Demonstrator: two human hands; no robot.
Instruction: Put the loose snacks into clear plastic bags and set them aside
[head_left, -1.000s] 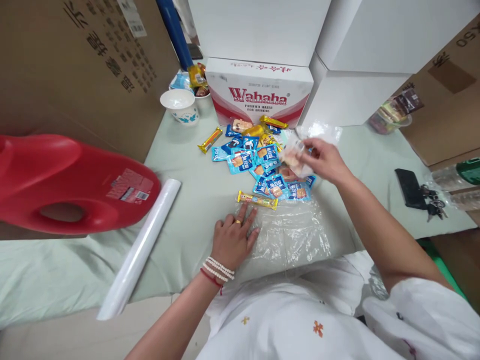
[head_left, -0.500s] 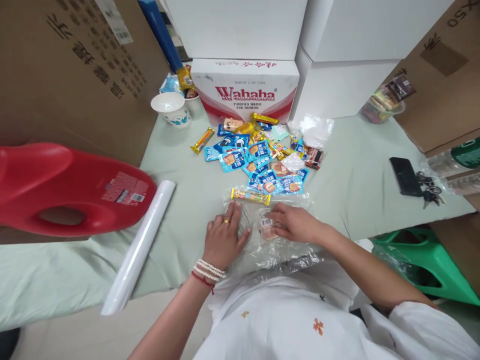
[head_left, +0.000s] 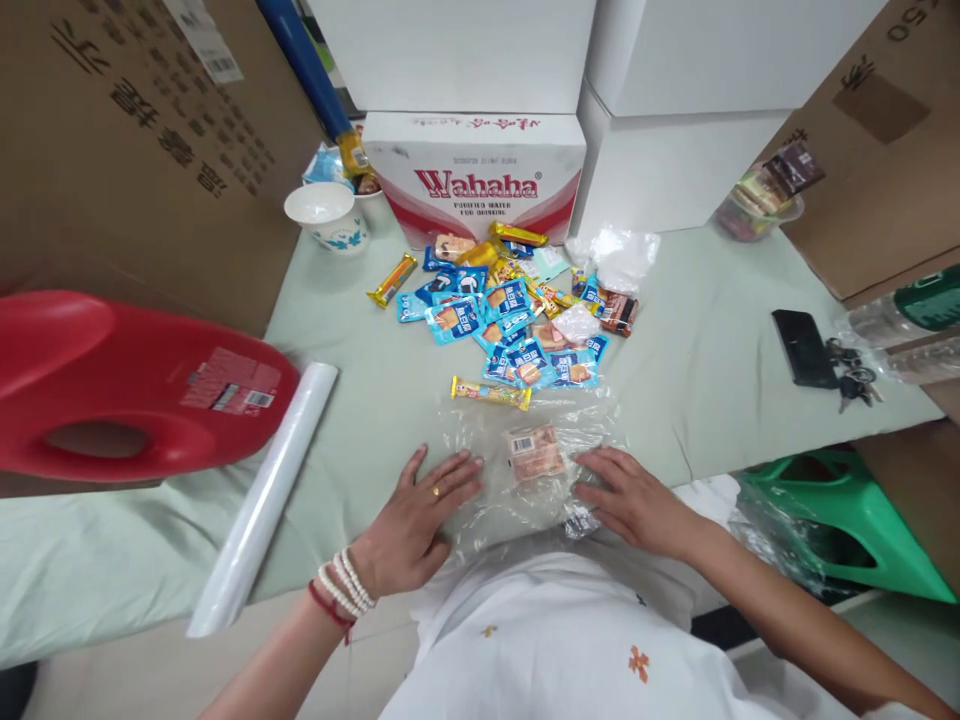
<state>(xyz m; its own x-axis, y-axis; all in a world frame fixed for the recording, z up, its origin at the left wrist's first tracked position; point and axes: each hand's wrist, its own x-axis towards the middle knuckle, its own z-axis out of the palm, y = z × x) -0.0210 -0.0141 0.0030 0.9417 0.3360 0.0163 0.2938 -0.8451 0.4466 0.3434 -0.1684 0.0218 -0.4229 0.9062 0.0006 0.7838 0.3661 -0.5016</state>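
A clear plastic sheet or bag (head_left: 480, 510) lies at the table's near edge, between my hands. On or inside it, I cannot tell which, sits a small pinkish packet with a barcode (head_left: 535, 453). My left hand (head_left: 416, 515) rests on the left side of the plastic, fingers stretched out and holding nothing. Over the right side lies my right hand (head_left: 630, 497), its fingers extended and apart, just right of the packet. A yellow snack stick (head_left: 490, 393) lies at the plastic's far edge. Beyond it is a pile of blue snack packets (head_left: 504, 310).
A white Wahaha carton (head_left: 480, 180) stands behind the pile. To the left are a red jug (head_left: 150, 385), a white roll (head_left: 262, 500) and a paper cup (head_left: 327, 215). On the right lie a phone (head_left: 804, 347) and keys (head_left: 855, 380), above a green stool (head_left: 847, 520).
My right hand has left the pinkish packet and moved right and nearer to me. My left hand has shifted left and down. The packet now shows fully.
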